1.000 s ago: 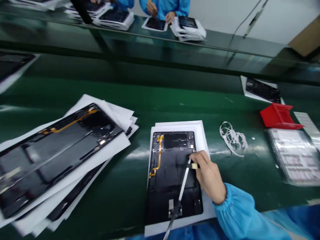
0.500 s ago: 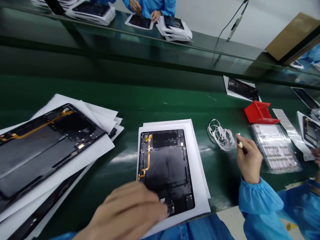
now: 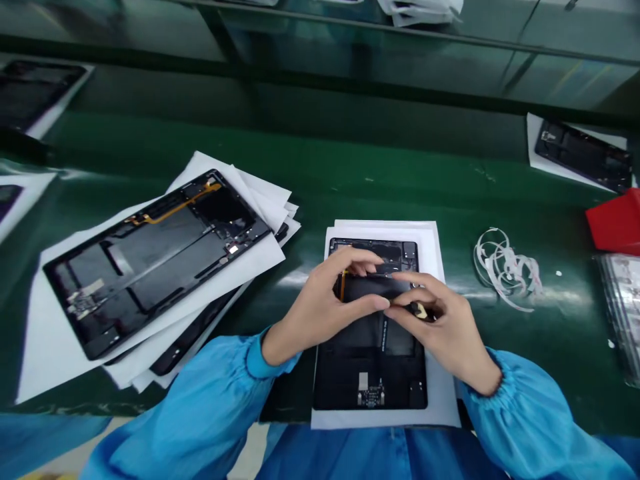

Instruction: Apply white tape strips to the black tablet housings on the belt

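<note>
A dark tablet housing [image 3: 345,373] lies on white paper sheets [image 3: 435,393], with small circuit parts at its near end. Over its upper half, my left hand [image 3: 325,300] has its thumb and forefinger apart. The left thumb tip meets the fingertips of my right hand [image 3: 445,327]. That right hand is closed, with a small black and cream object [image 3: 420,310] tucked in its curled fingers. Whatever lies between the touching fingertips is too small to make out. An orange flex cable [image 3: 343,285] shows partly beneath my left hand.
Left of me a larger tablet housing [image 3: 150,247] lies on stacked papers. Right of the work are a coil of white strip [image 3: 507,267], a red bin [image 3: 615,220] and clear trays [image 3: 623,313]. Another housing [image 3: 583,153] lies at the back right.
My right hand has come from beside the white coil to over the tablet housing. My left hand has risen from its near end to meet it. The view has swung left.
</note>
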Tool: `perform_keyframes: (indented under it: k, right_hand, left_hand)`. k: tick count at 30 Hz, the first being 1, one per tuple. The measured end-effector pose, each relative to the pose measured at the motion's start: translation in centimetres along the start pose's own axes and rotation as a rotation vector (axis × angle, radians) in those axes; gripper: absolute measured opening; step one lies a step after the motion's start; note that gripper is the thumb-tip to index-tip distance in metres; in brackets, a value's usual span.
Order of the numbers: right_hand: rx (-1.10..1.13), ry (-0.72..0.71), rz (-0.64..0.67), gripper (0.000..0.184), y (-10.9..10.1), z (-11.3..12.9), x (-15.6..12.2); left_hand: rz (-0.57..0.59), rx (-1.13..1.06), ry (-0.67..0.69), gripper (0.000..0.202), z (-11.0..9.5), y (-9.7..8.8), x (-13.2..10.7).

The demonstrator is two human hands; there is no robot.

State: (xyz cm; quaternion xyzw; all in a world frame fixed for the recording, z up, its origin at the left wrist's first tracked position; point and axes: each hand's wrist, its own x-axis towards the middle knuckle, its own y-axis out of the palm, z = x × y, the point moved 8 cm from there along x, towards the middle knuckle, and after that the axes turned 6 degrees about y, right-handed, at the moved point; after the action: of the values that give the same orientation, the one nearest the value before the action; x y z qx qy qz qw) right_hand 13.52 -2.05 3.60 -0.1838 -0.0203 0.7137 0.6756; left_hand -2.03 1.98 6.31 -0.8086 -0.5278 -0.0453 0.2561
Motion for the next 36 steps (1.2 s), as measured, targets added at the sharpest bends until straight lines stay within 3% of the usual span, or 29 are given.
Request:
perform_keyframes:
  k: [3,6,8,10,24,31,36]
  right_hand:
    - [-0.013,-0.003,-0.034,0.019,-0.3,-0.6,0.5]
    - [-0.03,-0.023,-0.027,0.006,0.0,-0.9,0.8]
    - [-0.045,-0.024,-0.021,0.005,0.2,-1.2,0.9]
    - [-0.065,-0.032,-0.031,0.004,0.3,-1.4,1.1]
    - [-0.213,-0.14,-0.04,0.022,0.6,-1.7,1.1]
    - [-0.166,-0.056,-0.048,0.012,0.3,-2.0,1.2]
    - [-0.062,0.001,0.036,0.005,0.4,-0.5,0.6]
  left_hand:
    - [-0.067,0.229,0.045,0.03,-0.8,-0.2,-4.2]
    - [0.134,0.438,0.218,0.034,-2.4,2.5,-9.4]
    - [0.251,0.525,0.247,0.038,-2.6,4.1,-12.1]
    - [0.291,0.586,0.228,0.041,-2.4,4.8,-13.4]
    - [0.336,0.592,0.3,0.029,-2.4,5.7,-13.3]
    - [0.346,0.612,0.304,0.028,-2.4,5.7,-13.4]
    - [0.332,0.591,0.312,0.027,-2.4,5.6,-13.4]
